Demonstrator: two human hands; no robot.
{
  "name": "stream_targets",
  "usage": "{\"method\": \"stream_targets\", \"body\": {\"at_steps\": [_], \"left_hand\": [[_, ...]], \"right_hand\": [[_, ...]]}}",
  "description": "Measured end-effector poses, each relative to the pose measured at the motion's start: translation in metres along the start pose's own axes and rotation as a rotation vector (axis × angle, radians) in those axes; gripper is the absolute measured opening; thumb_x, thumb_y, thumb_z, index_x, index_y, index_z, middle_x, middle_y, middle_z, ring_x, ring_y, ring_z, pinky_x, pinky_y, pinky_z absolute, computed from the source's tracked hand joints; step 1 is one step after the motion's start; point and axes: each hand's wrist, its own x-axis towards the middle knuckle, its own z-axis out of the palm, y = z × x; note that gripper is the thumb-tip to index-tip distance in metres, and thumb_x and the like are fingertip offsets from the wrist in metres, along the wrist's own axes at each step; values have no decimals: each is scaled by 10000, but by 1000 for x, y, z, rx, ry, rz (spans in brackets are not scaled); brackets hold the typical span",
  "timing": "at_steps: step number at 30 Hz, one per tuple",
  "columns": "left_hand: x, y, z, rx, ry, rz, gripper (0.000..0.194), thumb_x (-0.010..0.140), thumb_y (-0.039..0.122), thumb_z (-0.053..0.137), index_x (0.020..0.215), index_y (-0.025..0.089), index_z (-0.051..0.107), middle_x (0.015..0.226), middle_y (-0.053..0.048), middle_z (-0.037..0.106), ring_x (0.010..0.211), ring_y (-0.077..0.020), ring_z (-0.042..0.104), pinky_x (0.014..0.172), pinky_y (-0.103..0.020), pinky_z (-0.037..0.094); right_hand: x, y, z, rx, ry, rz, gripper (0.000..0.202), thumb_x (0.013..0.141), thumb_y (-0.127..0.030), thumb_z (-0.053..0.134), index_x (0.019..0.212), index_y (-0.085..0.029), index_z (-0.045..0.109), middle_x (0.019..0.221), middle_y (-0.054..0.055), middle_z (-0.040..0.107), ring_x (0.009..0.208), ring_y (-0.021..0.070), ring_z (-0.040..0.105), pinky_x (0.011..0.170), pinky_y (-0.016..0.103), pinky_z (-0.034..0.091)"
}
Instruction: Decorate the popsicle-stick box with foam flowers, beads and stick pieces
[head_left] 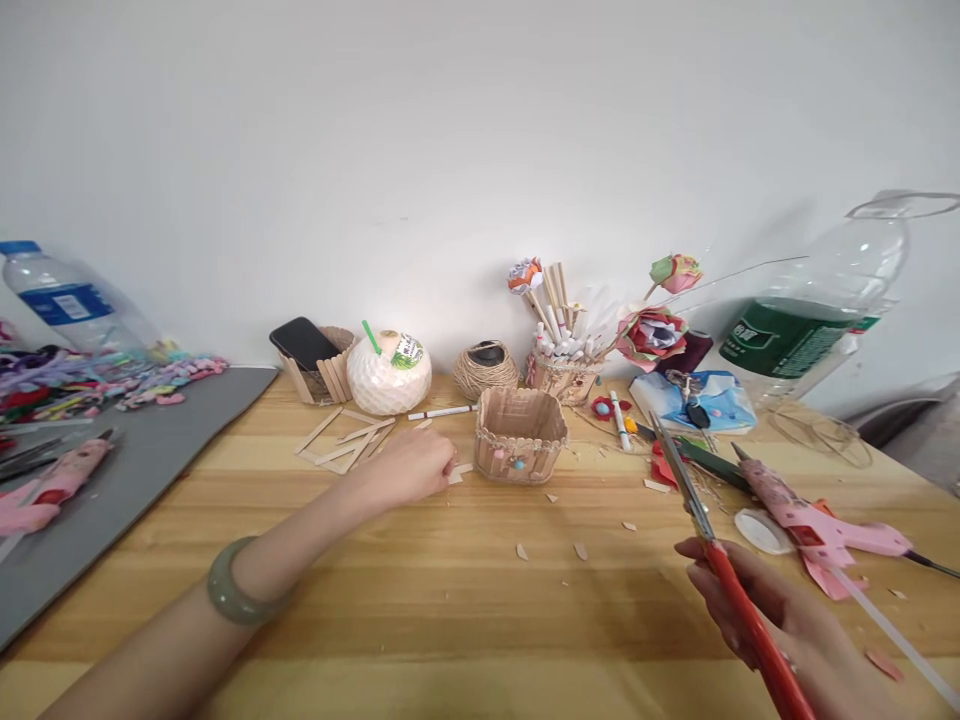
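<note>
My left hand (416, 465), with a green bangle (244, 582) on its wrist, is closed above the table left of a small popsicle-stick basket (517, 465). Its fingertips point down by some stick scraps (459, 472), and whether it pinches anything is hidden. The basket has a braided trim with pink and blue beads. On the right, my right hand (772, 600) grips red-handled scissors (739, 590), blades pointing up and away. Several loose wooden sticks (352, 440) lie behind my left hand.
Behind stand a stick holder with a phone (304, 345), a coconut (390, 380), a twine ball (484, 372) and a marker pot (566, 378). A pink glue gun (810, 525) lies right, near a large bottle (795, 330). Another glue gun (67, 475) rests on the grey mat (150, 450).
</note>
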Motion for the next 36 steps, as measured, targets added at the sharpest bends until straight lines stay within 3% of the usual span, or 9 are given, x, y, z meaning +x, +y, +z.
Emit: {"method": "stream_targets", "body": {"at_steps": [5, 12, 16, 20, 24, 29, 33, 36], "left_hand": [[-6, 11, -8, 98, 6, -8, 212, 730, 80, 465, 690, 125, 668, 762, -155, 702, 749, -274, 655, 624, -320, 444], [-10, 18, -4, 101, 38, 50, 283, 696, -34, 401, 750, 102, 643, 824, -184, 677, 833, -281, 640, 719, -349, 448], [-5, 6, -1, 5, 42, 49, 260, 698, 2, 408, 739, 123, 635, 803, -154, 676, 801, -263, 637, 686, -325, 437], [-3, -2, -11, -139, 23, 60, 196, 760, 134, 445, 762, 169, 638, 782, -68, 687, 747, -210, 632, 644, -275, 427], [-6, 2, -24, -481, 17, 98, 139, 796, 279, 486, 814, 190, 591, 825, -8, 666, 752, -157, 606, 663, -244, 433], [-13, 27, -26, -1164, -82, 94, 117, 806, 292, 504, 795, 183, 464, 777, -3, 634, 633, -112, 578, 627, -264, 456], [-20, 53, -19, -1397, -93, 110, 138, 764, 271, 572, 781, 172, 477, 682, 32, 579, 611, -108, 586, 602, -264, 480], [-27, 69, -15, -1510, -64, 130, 169, 724, 258, 622, 777, 165, 492, 651, 41, 565, 595, -109, 594, 584, -261, 487]], "right_hand": [[-5, 3, 1, 32, -54, 44, 427, 661, -541, 599, 868, -168, 603, 568, -19, 525, 458, 119, 401, 416, 240, 309], [-6, 15, 0, 55, -79, 18, 387, 666, -543, 593, 824, -190, 584, 559, -37, 466, 466, 116, 363, 426, 240, 280], [-9, 18, 0, 62, -32, 6, 350, 665, -525, 609, 786, -198, 593, 557, -35, 474, 476, 118, 380, 433, 237, 295], [-11, 23, -1, 121, -34, 24, 380, 654, -551, 628, 792, -199, 587, 533, -42, 443, 468, 114, 373, 418, 228, 291], [-14, 38, -2, 320, -74, 28, 440, 740, -565, 559, 972, -191, 539, 504, -66, 374, 447, 107, 351, 415, 218, 307], [-17, 51, -5, 473, -51, -221, 365, 729, -545, 571, 863, -207, 543, 624, -19, 464, 496, 118, 400, 453, 239, 378], [-29, 39, -4, 379, -139, -226, 368, 722, -565, 566, 663, -205, 515, 593, -3, 455, 526, 141, 422, 479, 256, 395], [-42, 17, 5, 336, -270, -168, 435, 735, -623, 513, 629, -202, 494, 544, -11, 428, 488, 128, 393, 430, 239, 356]]}}
